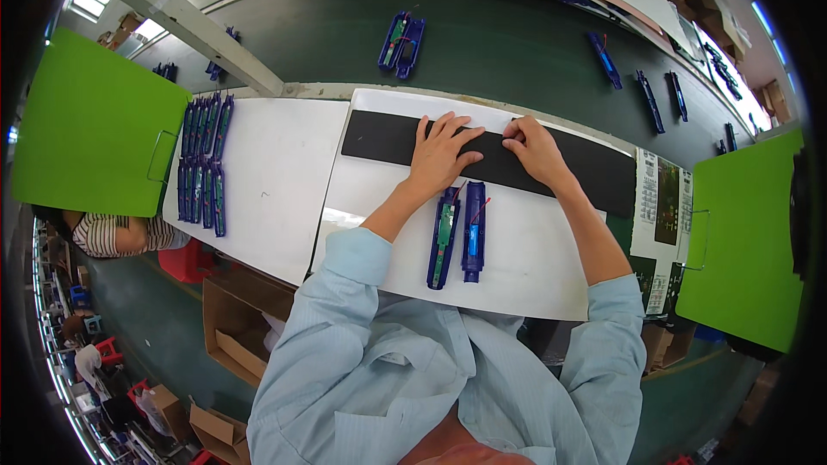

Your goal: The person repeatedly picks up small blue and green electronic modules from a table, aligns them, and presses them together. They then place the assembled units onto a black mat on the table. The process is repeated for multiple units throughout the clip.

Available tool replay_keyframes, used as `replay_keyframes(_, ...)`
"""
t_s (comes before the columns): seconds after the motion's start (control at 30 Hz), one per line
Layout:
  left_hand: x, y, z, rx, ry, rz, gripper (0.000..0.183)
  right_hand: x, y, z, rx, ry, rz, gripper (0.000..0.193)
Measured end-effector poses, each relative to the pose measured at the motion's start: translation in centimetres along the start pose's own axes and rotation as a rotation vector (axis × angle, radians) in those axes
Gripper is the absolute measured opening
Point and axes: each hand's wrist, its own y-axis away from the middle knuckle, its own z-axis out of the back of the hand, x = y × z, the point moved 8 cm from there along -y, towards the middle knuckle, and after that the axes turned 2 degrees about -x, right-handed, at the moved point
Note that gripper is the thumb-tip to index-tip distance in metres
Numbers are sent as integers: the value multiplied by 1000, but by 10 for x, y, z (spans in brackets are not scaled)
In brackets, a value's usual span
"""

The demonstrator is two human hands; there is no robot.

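My left hand [441, 155] lies spread on the black strip [377, 138], fingers loose and apart, gripping nothing. My right hand [536, 152] is bent over the same strip, its thumb and fingertips drawn together near the upper edge; whether they pinch anything I can't tell, as my own fingers hide it. The strip runs across the white board [534, 250] in front of me. Just below my hands lie two purple-blue housing halves side by side: one with a green circuit board [444, 228], the other with a blue insert [474, 232]. Similar pieces [204, 159] stand in rows to my left, beside a bright green panel [95, 125].
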Motion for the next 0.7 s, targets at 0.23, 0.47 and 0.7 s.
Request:
replay_keyframes(0.23, 1, 16, 14, -158, 78, 8, 39, 26, 51, 25, -202, -313, -55, 14)
replay_keyframes(0.47, -103, 144, 70, -50, 112, -150, 26, 29, 148, -28, 170, -559, -269, 10)
replay_keyframes(0.7, -126, 193, 47, 91, -24, -220, 36, 53, 153, -50, 210, -454, -238, 11)
